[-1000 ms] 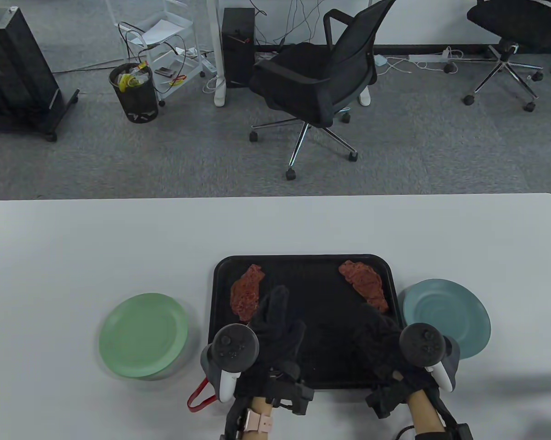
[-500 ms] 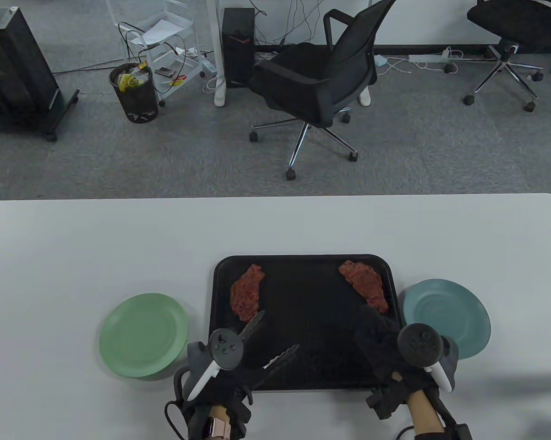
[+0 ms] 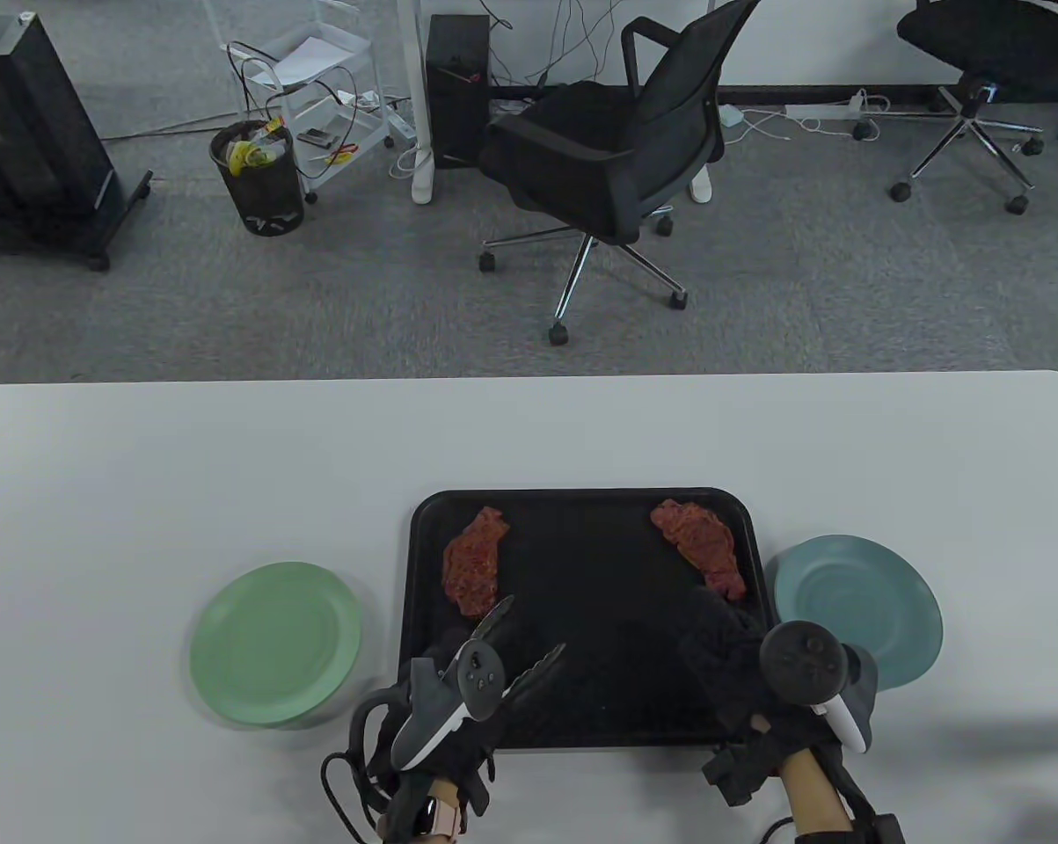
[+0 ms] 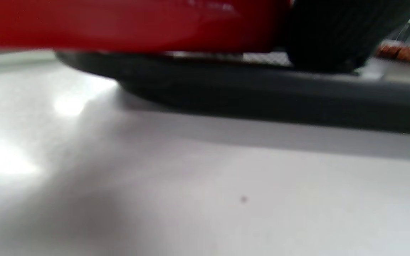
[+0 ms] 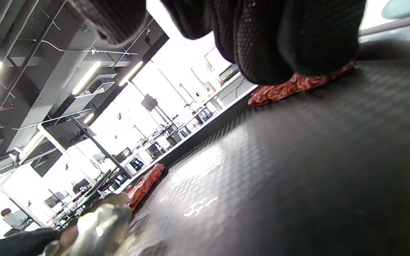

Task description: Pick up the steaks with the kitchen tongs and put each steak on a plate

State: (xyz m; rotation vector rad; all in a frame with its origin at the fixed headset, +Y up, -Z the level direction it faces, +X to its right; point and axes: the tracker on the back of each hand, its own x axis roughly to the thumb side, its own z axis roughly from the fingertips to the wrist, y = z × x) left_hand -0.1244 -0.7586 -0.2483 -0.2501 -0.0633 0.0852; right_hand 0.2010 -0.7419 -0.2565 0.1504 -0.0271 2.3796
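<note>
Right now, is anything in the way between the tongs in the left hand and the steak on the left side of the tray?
Nothing visible. The left hand holds the tongs with tips spread over the black tray. The upper tip sits right by the near end of the left steak, with only bare tray surface there.

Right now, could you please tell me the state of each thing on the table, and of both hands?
Tongs: open, held by left hand, tips over the tray.
Left steak: flat on tray.
Right steak: flat on tray.
Green plate: bare.
Blue plate: bare.
Tray: holds both steaks.
Left hand: grips tongs.
Right hand: resting on tray, holding nothing.
</note>
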